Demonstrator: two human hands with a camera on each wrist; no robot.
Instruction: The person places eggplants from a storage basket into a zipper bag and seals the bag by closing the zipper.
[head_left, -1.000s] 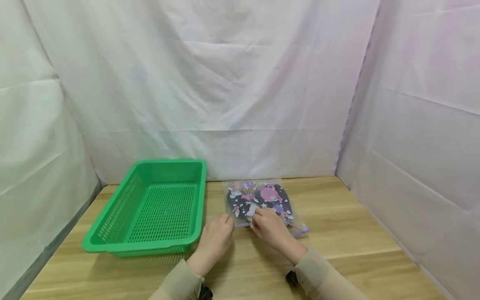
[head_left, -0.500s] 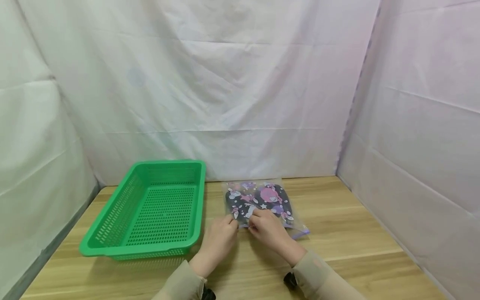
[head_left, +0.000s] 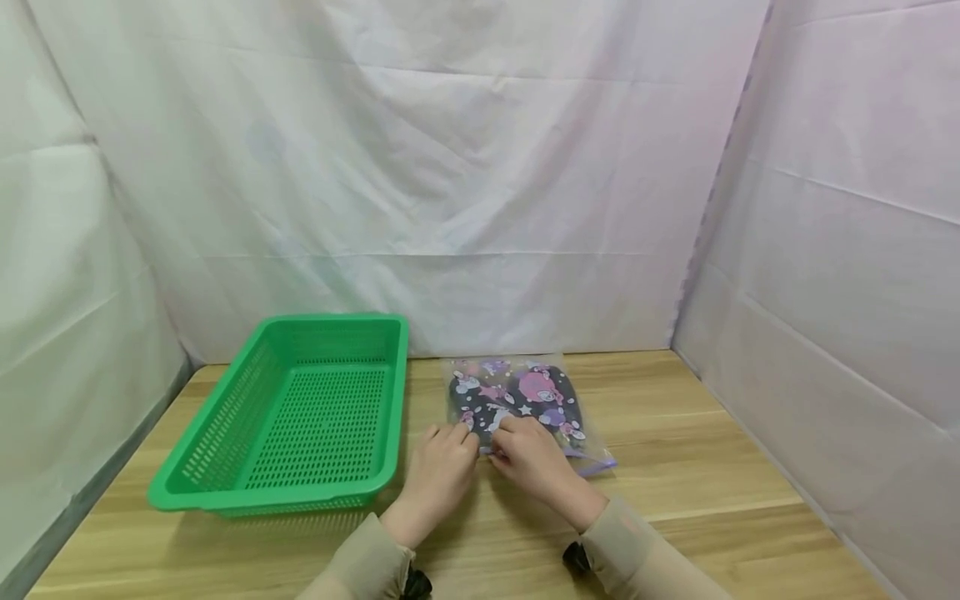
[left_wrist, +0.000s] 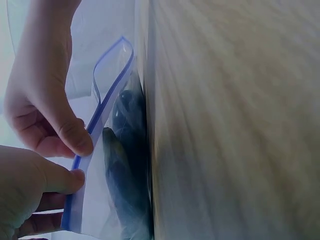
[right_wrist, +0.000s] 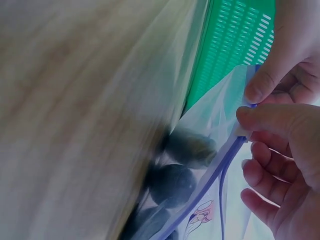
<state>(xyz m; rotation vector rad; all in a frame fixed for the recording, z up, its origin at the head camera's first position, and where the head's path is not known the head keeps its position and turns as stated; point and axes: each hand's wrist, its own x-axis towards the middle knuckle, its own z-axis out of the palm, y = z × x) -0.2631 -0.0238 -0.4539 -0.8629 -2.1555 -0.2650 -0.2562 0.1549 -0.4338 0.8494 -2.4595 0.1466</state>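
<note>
A clear zip bag (head_left: 538,392) with pink, white and purple cartoon prints lies on the table. Its purple zip strip (left_wrist: 111,97) faces the person. My left hand (head_left: 438,471) pinches the strip near the bag's left corner. Right beside it, my right hand (head_left: 532,460) pinches the strip at a small whitish slider (right_wrist: 242,132), its other fingers loosely curled. Beyond the right hand the two zip edges stand apart, as the left wrist view shows. Several dark rounded and long things (right_wrist: 172,185) lie inside the bag; their kind is unclear.
A green perforated plastic basket (head_left: 318,429) stands to the left of the bag. Wooden tabletop (head_left: 697,467) stretches to the right. White cloth (head_left: 480,183) hangs behind and on both sides.
My right hand has shifted slightly left along the zip strip, and the gap between the hands has narrowed. The view has shifted a little; the bag stays about where it was.
</note>
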